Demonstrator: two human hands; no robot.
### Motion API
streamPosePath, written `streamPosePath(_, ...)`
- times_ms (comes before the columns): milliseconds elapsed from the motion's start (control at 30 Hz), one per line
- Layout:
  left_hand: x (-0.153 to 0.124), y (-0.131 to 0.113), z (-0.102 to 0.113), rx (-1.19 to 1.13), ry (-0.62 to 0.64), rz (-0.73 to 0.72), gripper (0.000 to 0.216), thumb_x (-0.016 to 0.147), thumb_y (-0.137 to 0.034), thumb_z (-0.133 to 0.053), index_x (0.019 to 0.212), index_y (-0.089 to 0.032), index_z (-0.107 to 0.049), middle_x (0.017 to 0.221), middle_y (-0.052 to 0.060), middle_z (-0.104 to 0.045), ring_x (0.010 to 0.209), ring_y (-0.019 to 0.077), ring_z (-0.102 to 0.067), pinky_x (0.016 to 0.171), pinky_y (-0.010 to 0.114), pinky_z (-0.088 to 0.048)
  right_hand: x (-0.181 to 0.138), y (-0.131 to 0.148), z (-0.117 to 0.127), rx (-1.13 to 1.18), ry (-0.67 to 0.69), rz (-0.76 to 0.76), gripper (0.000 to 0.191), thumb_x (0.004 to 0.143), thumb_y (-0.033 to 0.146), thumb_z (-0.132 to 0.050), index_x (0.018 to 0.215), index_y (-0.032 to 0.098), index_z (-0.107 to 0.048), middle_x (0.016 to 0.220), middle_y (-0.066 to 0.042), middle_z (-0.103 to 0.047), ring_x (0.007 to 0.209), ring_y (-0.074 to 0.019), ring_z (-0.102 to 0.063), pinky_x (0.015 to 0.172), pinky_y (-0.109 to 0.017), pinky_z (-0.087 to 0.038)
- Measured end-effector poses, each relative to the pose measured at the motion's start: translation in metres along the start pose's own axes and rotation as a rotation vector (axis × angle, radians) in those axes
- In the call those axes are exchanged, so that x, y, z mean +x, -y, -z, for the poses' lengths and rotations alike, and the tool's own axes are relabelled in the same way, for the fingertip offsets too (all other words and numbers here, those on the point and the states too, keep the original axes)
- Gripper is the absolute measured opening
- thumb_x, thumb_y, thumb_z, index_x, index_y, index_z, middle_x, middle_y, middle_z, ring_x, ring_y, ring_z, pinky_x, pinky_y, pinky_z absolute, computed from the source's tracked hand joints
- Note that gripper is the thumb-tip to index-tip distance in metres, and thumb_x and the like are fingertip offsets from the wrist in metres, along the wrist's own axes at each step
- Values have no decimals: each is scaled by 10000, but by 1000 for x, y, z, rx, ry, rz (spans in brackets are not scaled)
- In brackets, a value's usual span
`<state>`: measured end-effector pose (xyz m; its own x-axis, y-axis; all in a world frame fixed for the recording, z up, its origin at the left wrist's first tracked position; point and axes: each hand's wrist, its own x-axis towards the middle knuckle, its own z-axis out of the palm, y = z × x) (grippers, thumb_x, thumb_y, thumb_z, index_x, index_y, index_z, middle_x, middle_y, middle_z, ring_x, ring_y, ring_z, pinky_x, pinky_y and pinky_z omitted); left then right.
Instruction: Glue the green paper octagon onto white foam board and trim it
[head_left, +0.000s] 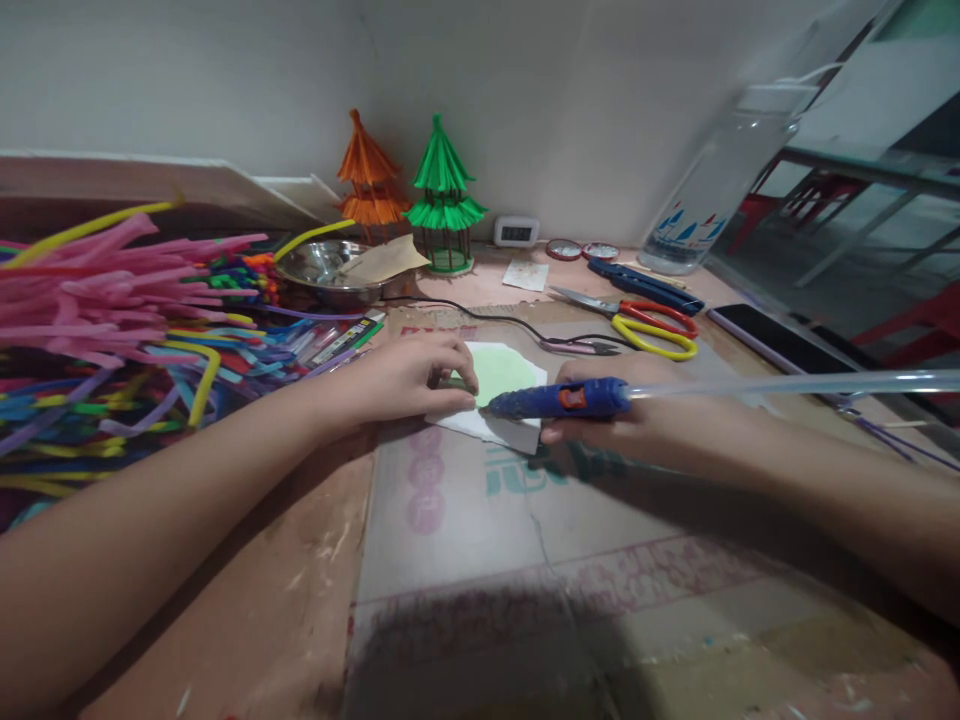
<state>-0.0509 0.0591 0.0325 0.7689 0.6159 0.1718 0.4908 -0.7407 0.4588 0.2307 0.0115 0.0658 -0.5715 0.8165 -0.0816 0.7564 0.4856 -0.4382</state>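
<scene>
My right hand (600,400) is wrapped round a blue glue gun (555,399) with a long clear glue stick running out of its back to the right. The gun's tip points left, at the lower edge of a pale green round piece (501,374). Under that piece lies a white sheet of paper (517,432). At the left edge of the green piece, my left hand (420,375) has thumb and fingers drawn together in a pinch. A bit of green shows between them; what they hold is too small to make out.
Cardboard (465,560) covers the table. Many coloured pipe cleaners (127,300) are heaped at left, beside a metal bowl (322,270). Orange (367,170) and green (446,200) pagoda models stand behind. Scissors (637,325), a box cutter (645,287), phone (780,345) and bottle (697,190) lie rightward.
</scene>
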Motion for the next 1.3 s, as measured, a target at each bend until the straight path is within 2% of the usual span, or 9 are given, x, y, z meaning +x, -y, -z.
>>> streamPosePath(167,0,6,-1,-58,6,-5,197,948,-291,-582,957,-201,-757,1052,50,-702,1014,186,-654,928,277,-473,0,-1,-7,-1,-62,14,307,865,566,-678,953,279,-737,860,-32,-768,718,-206,-637,594,-288,-406)
streamPosePath(400,0,13,1,-110,25,16,208,939,-281,-581,998,-208,-766,1095,52,-707,1035,188,-659,952,287,-477,2,9,-3,-78,-81,33,322,830,575,-679,840,254,-708,744,-48,-675,648,-202,-558,566,-292,-339)
streamPosePath(667,-1,-9,-3,-130,17,183,203,885,-273,-595,982,-185,-750,1018,35,-748,945,189,-683,843,267,-499,-5,4,0,-82,-71,57,315,881,549,-653,887,237,-697,798,-58,-705,684,-202,-579,576,-295,-358)
streamPosePath(767,0,-16,-4,-133,23,216,209,876,-266,-593,987,-188,-753,1035,33,-754,955,194,-686,855,268,-497,-5,5,1,-69,-54,57,290,884,520,-668,877,231,-690,781,-47,-707,680,-191,-579,568,-286,-354)
streamPosePath(933,1,-17,-5,-141,35,215,217,877,-264,-587,996,-196,-756,1052,32,-756,968,197,-690,872,278,-502,-2,7,0,-47,-40,34,295,865,514,-684,817,224,-665,716,-38,-691,602,-167,-543,541,-284,-351)
streamPosePath(1133,1,-14,-5,-128,41,186,216,894,-261,-581,1003,-195,-755,1059,34,-751,967,184,-688,867,259,-496,-4,4,-4,-113,-91,91,332,889,559,-630,825,235,-664,776,-60,-705,663,-200,-585,573,-307,-363)
streamPosePath(1300,0,-12,-1,-128,84,136,217,919,-261,-574,1034,-205,-749,1090,30,-744,1012,180,-682,893,258,-492,-5,11,-3,-183,-70,44,356,894,572,-612,819,226,-648,778,-76,-702,667,-213,-596,563,-307,-345)
